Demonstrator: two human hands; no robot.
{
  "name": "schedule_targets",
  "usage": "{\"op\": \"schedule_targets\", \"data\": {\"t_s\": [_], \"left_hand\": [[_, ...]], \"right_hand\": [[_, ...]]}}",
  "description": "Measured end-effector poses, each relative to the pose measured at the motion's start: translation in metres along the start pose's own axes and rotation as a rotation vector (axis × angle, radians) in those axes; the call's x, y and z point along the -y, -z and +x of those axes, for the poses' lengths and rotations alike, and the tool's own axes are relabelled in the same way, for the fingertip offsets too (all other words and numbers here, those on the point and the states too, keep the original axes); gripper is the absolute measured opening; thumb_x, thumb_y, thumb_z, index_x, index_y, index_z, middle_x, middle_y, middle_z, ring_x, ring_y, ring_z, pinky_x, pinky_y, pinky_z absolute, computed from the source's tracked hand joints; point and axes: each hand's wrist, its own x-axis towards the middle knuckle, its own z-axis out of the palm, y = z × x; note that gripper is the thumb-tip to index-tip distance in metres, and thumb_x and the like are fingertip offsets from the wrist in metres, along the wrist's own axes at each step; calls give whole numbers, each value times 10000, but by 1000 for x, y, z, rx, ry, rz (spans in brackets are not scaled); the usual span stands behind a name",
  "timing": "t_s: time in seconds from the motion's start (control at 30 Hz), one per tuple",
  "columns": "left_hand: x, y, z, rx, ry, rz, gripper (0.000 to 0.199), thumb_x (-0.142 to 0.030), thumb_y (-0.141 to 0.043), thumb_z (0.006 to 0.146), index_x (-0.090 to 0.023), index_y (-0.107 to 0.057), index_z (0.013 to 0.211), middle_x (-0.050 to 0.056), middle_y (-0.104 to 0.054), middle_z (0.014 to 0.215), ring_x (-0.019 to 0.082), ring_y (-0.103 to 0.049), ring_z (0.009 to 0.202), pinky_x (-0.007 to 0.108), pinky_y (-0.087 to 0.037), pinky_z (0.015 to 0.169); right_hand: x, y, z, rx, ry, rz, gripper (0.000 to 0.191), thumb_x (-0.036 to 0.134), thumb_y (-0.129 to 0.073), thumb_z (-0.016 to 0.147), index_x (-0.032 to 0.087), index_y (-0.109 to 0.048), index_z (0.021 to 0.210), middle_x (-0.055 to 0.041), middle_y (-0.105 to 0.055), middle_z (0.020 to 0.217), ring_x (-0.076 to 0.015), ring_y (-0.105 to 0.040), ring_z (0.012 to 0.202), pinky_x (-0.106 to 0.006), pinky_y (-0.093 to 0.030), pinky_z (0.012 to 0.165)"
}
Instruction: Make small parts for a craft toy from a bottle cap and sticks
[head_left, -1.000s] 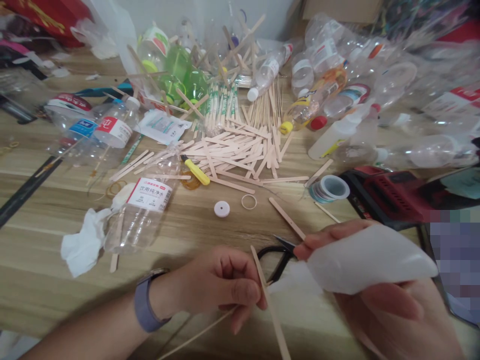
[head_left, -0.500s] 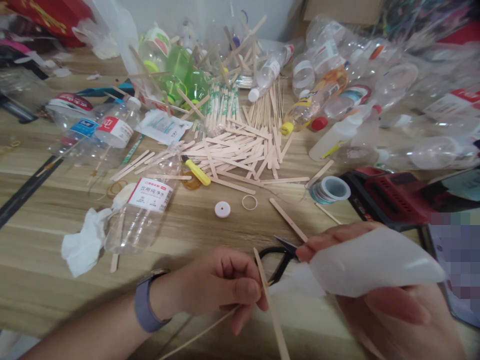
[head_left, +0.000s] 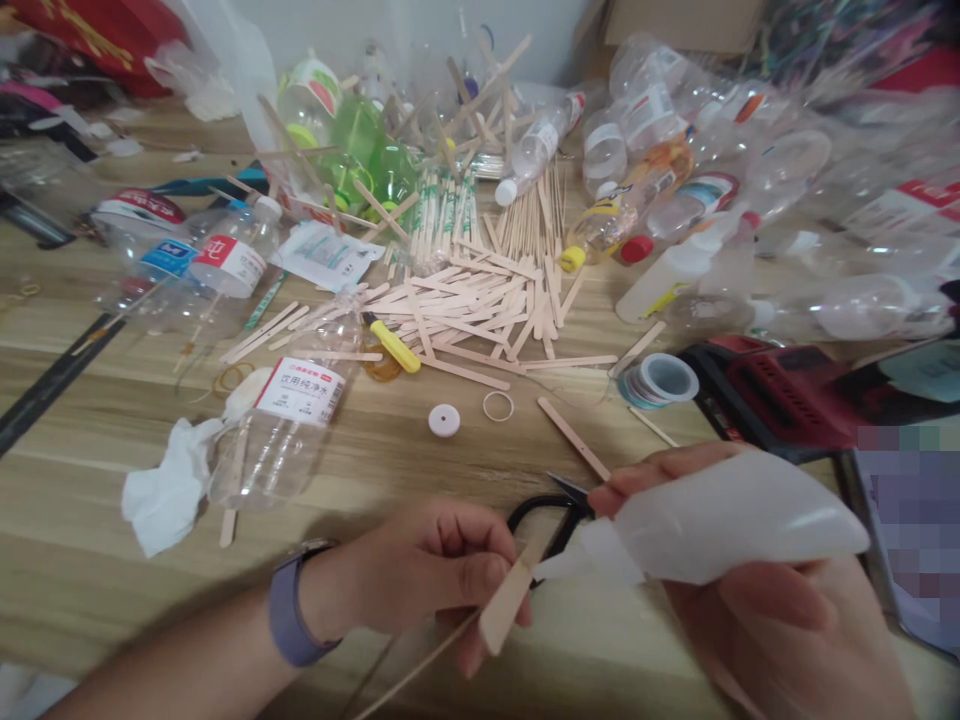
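Near the bottom middle, my left hand [head_left: 442, 575] pinches a flat wooden craft stick [head_left: 510, 605], whose broad face is turned up. A thin skewer [head_left: 420, 670] runs out below the same fingers. My right hand [head_left: 780, 610] is wrapped round a translucent white squeeze bottle [head_left: 735, 520], held on its side. The bottle's narrow nozzle points left, at or very close to the stick; whether they touch is unclear. Black-handled scissors [head_left: 562, 530] lie on the table behind the nozzle, partly hidden.
A clear bottle [head_left: 292, 430] lies left, beside a crumpled tissue [head_left: 169, 490]. Loose craft sticks [head_left: 465, 305] are heaped mid-table, near a yellow-handled tool [head_left: 395, 345]. A wire spool [head_left: 660, 380] and red-black power tool [head_left: 795, 395] stand right. Several plastic bottles [head_left: 675, 200] crowd the back.
The craft stick in my left hand has turned, showing its broad face and looking shorter. My right hand and the squeeze bottle have shifted slightly left, and the nozzle now shows clearly.
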Motion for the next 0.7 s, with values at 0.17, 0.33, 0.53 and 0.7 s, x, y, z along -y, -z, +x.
{"op": "schedule_targets", "data": {"t_s": [0.17,0.33,0.53,0.7], "left_hand": [[0,1,1,37,12,13,451,-603,-641,819,-156,-619,760,-43,-544,493,66,-488,402,175,-278,383],[-4,-3,3,23,14,32,388,-526,-649,845,-160,-604,721,-45,-530,463,63,-479,409,169,-267,393],[-10,-5,1,18,39,28,424,-570,-686,789,-166,-589,708,-54,-512,441,63,-462,402,170,-250,387],[-9,-4,2,10,26,24,401,-547,-678,810,-167,-594,715,-56,-517,446,59,-451,396,170,-256,390]], "right_hand": [[-1,0,0,-9,4,-4,415,590,-838,566,326,-732,869,-39,-756,800,-247,-741,699,-308,-624,612],[-5,3,0,7,8,-21,430,618,-810,589,333,-721,898,-32,-755,806,-248,-740,725,-320,-624,618],[-4,4,0,-14,-6,-18,449,614,-824,564,330,-717,894,-30,-757,804,-245,-739,708,-324,-623,615],[-2,2,0,6,-1,-17,434,608,-820,580,335,-714,899,-24,-761,819,-235,-740,711,-312,-622,615]]}}
